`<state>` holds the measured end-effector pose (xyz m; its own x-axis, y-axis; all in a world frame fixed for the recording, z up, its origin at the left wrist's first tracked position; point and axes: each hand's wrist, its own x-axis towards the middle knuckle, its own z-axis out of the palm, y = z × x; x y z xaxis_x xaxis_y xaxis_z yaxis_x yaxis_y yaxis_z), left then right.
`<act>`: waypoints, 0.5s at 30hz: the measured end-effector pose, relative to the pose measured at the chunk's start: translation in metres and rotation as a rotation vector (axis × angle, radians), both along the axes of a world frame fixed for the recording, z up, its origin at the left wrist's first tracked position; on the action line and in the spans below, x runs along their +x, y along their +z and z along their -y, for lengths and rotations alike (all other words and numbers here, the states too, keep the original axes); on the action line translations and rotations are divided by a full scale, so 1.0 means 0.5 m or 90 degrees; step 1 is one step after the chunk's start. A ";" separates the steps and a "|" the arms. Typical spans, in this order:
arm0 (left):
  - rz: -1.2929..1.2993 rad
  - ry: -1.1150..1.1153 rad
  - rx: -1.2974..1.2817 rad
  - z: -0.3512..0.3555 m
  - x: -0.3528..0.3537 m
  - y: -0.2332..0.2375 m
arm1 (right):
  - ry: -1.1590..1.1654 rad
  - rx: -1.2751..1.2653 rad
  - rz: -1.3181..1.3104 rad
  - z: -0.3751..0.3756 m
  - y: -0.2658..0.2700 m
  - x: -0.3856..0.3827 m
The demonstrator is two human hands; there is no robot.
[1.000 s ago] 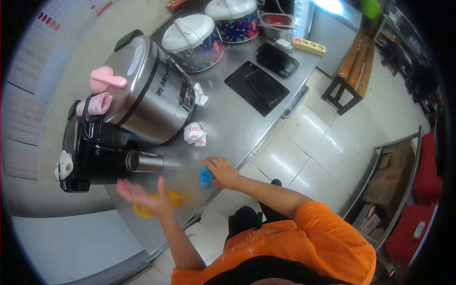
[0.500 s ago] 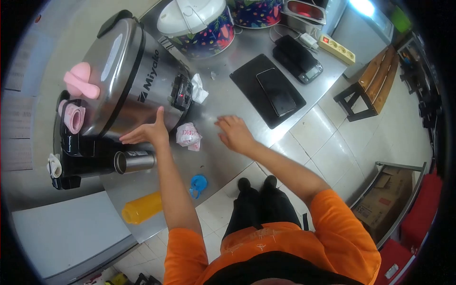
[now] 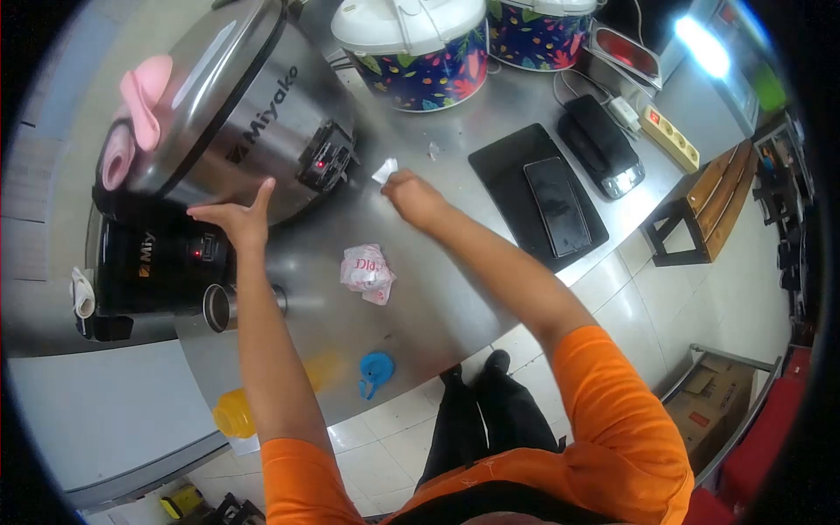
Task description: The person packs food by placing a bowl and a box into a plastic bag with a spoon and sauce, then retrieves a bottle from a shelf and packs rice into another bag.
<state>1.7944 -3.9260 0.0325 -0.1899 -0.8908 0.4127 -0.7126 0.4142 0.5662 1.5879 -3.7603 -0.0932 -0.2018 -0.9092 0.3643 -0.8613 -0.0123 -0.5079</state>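
My left hand (image 3: pixel 234 215) is open with fingers spread, flat against the lower side of a big silver rice cooker (image 3: pixel 241 122) marked Miyako. My right hand (image 3: pixel 411 197) reaches across the steel counter (image 3: pixel 455 289), and its fingertips pinch a small crumpled white tissue (image 3: pixel 384 169) just right of the cooker's black control panel (image 3: pixel 325 157). A crumpled pink-and-white wrapper (image 3: pixel 367 272) lies on the counter between my two forearms.
A black cooker (image 3: pixel 153 267) and a steel cup (image 3: pixel 220 307) stand at the left. A blue lid (image 3: pixel 376 370) and a yellow bottle (image 3: pixel 234 413) lie near the front edge. Behind are a floral rice cooker (image 3: pixel 418 44), a black tray with a phone (image 3: pixel 556 203), a scale (image 3: pixel 604 144) and a power strip (image 3: pixel 669 131).
My right hand moved up and left from the open counter to the tissue by the cooker's panel and closed on it. My left hand stayed on the cooker. The camera shifted.
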 end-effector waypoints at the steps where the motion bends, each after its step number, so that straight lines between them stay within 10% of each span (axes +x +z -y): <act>1: -0.007 -0.007 -0.007 0.011 -0.006 -0.007 | 0.026 -0.079 0.054 -0.010 0.015 -0.014; 7: 0.021 0.007 -0.025 0.004 -0.008 -0.002 | -0.283 -0.121 -0.016 -0.032 0.042 -0.255; 15: 0.067 -0.268 0.175 -0.314 0.020 -0.044 | -0.239 -0.018 0.016 0.047 -0.017 -0.200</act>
<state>1.8044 -3.7692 0.0107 -0.5835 -0.8011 0.1335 -0.5753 0.5237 0.6283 1.4880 -3.7838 -0.1017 -0.5284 -0.7600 0.3785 -0.7958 0.2882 -0.5325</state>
